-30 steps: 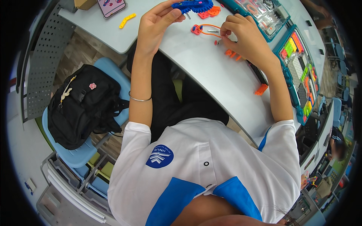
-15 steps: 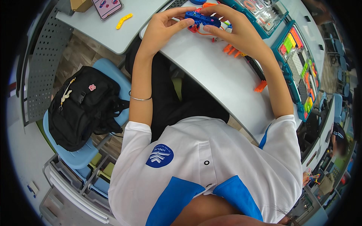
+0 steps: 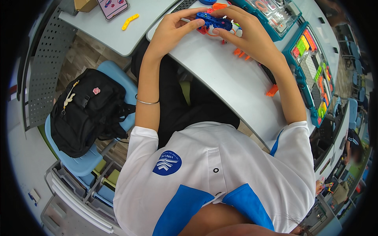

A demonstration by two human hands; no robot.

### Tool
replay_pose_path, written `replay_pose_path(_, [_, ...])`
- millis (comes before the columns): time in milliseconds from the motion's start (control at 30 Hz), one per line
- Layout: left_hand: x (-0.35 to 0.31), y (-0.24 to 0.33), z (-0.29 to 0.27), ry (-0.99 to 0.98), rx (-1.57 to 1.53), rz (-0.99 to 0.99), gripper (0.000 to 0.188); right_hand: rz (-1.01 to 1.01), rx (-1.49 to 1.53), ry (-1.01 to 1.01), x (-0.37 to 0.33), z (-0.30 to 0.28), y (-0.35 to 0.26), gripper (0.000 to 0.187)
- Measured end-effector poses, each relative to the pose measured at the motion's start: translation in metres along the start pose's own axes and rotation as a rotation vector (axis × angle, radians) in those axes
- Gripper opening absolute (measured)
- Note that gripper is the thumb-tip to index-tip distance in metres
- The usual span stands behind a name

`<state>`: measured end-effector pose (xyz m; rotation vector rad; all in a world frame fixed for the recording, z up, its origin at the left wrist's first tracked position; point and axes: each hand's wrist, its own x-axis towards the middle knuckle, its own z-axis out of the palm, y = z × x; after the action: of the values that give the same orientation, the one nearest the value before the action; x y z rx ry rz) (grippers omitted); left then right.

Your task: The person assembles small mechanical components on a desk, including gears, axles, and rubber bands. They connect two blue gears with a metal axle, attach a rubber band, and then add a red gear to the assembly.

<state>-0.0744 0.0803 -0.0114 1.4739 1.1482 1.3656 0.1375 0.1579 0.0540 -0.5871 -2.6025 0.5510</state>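
Note:
Between my hands, over the far part of the white table (image 3: 220,74), is a blue toothed plastic building-kit assembly (image 3: 214,21) with red and orange bits about it. My left hand (image 3: 173,29) grips its left end, thumb on the near side. Around its right end curve the fingers and thumb of my right hand (image 3: 242,31). Orange connector pieces (image 3: 241,54) lie under my right wrist. Beside my right forearm there is a dark strip with an orange end piece (image 3: 272,90).
Two teal kit cases hold parts: one beyond my right hand (image 3: 277,33), another with colourful pieces (image 3: 296,74) right of my forearm. On the left table are a phone (image 3: 112,8) and a yellow bent beam (image 3: 130,21). A black backpack (image 3: 88,114) rests on a blue chair (image 3: 80,161).
Both hands and the blue assembly have shifted very slightly to the right and nearer. My grip looks the same.

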Motion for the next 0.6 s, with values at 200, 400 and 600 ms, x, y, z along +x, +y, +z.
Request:
replay_pose_path(200, [0.000, -0.004, 0.000, 0.015, 0.021, 0.025, 0.037, 0.073, 0.012, -0.030, -0.001, 0.002, -0.005, 0.040])
replay_pose_path(400, [-0.006, 0.005, 0.001, -0.017, 0.071, 0.010, 0.041, 0.020, -0.042, -0.015, -0.002, 0.007, -0.006, 0.036])
replay_pose_path(600, [-0.013, 0.006, 0.006, 0.062, 0.164, -0.008, 0.038, -0.092, -0.163, 0.049, -0.002, 0.009, -0.001, 0.033])
